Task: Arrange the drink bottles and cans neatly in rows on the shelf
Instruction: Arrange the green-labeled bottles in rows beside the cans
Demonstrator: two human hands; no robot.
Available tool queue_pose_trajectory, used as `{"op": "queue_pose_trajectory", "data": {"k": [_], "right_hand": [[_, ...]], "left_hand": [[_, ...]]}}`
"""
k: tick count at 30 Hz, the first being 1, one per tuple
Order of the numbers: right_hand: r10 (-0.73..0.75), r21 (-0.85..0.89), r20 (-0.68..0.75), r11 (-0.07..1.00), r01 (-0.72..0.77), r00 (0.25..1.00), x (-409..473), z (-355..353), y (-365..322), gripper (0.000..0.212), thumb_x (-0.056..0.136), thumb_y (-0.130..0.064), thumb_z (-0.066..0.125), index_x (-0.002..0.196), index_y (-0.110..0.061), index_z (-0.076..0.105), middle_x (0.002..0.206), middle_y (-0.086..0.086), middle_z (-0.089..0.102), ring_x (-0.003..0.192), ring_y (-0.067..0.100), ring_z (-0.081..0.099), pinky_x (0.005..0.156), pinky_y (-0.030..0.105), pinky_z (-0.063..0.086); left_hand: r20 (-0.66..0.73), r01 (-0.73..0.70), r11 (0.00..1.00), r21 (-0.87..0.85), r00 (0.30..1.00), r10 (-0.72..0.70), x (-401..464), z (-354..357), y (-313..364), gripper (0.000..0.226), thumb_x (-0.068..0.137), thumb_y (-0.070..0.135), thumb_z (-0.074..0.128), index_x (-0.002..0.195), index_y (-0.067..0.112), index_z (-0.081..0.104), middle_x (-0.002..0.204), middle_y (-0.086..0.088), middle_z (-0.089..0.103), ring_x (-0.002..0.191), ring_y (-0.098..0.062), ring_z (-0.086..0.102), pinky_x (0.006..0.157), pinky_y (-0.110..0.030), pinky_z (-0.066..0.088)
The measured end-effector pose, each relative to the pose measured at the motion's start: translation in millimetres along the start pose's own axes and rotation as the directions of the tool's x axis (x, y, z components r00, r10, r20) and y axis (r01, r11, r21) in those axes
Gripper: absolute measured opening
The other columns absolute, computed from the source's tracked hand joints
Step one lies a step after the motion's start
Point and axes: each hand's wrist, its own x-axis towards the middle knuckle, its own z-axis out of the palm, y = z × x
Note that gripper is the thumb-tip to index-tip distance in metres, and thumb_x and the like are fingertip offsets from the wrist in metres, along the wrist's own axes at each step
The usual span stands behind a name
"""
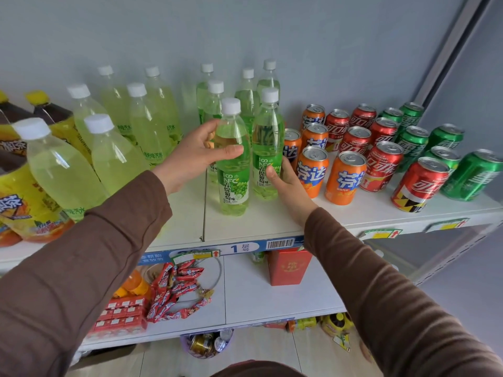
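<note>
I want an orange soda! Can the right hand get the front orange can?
Probably yes. The right hand is holding a green grape bottle, and the front orange can stands right beside it at the shelf's open front edge, nothing between. It would have to let go of the bottle first.

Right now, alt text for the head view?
Two hands hold adjacent green grape-drink bottles at a shelf front: left hand grips the front bottle, right hand the bottle beside it. Orange, red and green cans stand in rows to their right.
</note>
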Motion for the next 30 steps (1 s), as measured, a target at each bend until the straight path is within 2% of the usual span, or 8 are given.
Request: {"op": "queue_pose_trajectory", "data": {"k": [2,5,9,14,17,22,27,30], "right_hand": [[-0.006,0.024,0.018,1.0,0.005,1.0,1.6,-1.4,1.1,0.079,0.095,-0.051,0.065,0.158,-0.019,0.03,0.159,-0.001,0.045,0.147,0.015,0.042,0.123,0.048,0.033],[-0.009,0.092,0.019,0.996,0.007,1.0,2.6,0.1,3.2,0.088,0.09,-0.056,0.07,0.158,-0.018,0.029,0.159,0.0,0.044,0.147,0.016,0.042,0.123,0.048,0.034],[0.037,0.128,0.018,0.991,-0.039,0.999,1.6,-0.8,8.7,0.106,0.079,-0.074,0.07,0.16,-0.021,0.026,0.164,0.0,0.036,0.15,0.016,0.037,0.124,0.048,0.031],[0.115,0.272,0.006,0.956,-0.113,0.993,-3.4,-3.8,-10.2,0.11,0.077,-0.071,0.072,0.162,-0.021,0.023,0.165,-0.003,0.035,0.15,0.015,0.035,0.124,0.04,0.023],[0.15,0.336,0.082,0.927,-0.169,0.985,-3.3,-9.8,-19.5,0.092,0.081,-0.072,0.071,0.155,-0.025,0.042,0.156,-0.002,0.05,0.147,0.02,0.043,0.125,0.054,0.025],[0.138,0.378,0.159,0.906,-0.189,0.978,-16.4,-14.7,-43.3,0.058,0.102,-0.049,0.05,0.149,-0.015,0.05,0.145,0.009,0.061,0.135,0.028,0.058,0.115,0.054,0.042],[0.124,0.378,0.204,0.905,-0.195,0.971,-16.1,-17.5,-42.6,0.059,0.103,-0.049,0.049,0.151,-0.015,0.047,0.147,0.01,0.059,0.138,0.029,0.055,0.117,0.054,0.039],[0.097,0.353,0.23,0.919,-0.176,0.968,-16.6,-17.7,-36.8,0.088,0.088,-0.058,0.071,0.157,-0.015,0.037,0.154,0.007,0.052,0.144,0.026,0.048,0.123,0.055,0.03]], "left_hand": [[-0.002,0.013,1.0,-0.021,1.0,-0.013,-1.6,1.2,2.0,0.071,0.068,0.045,0.081,0.133,0.038,0.054,0.119,0.014,0.07,0.113,-0.008,0.066,0.102,-0.033,0.049],[-0.025,0.021,0.999,-0.043,0.999,-0.022,-3.7,3.2,5.3,0.074,0.068,0.045,0.082,0.135,0.03,0.056,0.116,0.012,0.072,0.108,-0.006,0.068,0.097,-0.032,0.049],[-0.07,0.05,0.998,-0.043,0.996,-0.053,-5.5,0.9,6.9,0.1,0.057,0.065,0.087,0.143,0.03,0.05,0.131,0.005,0.066,0.121,-0.016,0.063,0.109,-0.047,0.045],[-0.106,0.053,0.998,-0.032,0.993,-0.056,-7.0,-4.7,18.7,0.08,0.067,0.061,0.081,0.137,0.029,0.058,0.13,0.01,0.067,0.122,-0.012,0.061,0.113,-0.047,0.04],[-0.129,0.06,0.998,-0.013,0.99,-0.062,-6.9,-8.2,29.1,0.103,0.06,0.075,0.076,0.147,0.028,0.048,0.148,0.005,0.054,0.137,-0.016,0.047,0.116,-0.044,0.029],[-0.124,0.043,0.999,-0.024,0.991,-0.046,-5.1,-11.8,40.4,0.107,0.056,0.082,0.074,0.146,0.03,0.049,0.146,0.006,0.055,0.134,-0.017,0.05,0.114,-0.054,0.036],[-0.109,0.038,0.999,-0.013,0.993,-0.039,-4.2,-14.4,41.8,0.103,0.059,0.08,0.074,0.146,0.032,0.049,0.148,0.007,0.053,0.135,-0.016,0.049,0.114,-0.053,0.037],[-0.107,0.046,0.999,0.012,0.993,-0.045,-8.6,-12.9,43.0,0.097,0.06,0.078,0.075,0.143,0.033,0.052,0.146,0.007,0.055,0.134,-0.016,0.05,0.114,-0.053,0.036]]}}
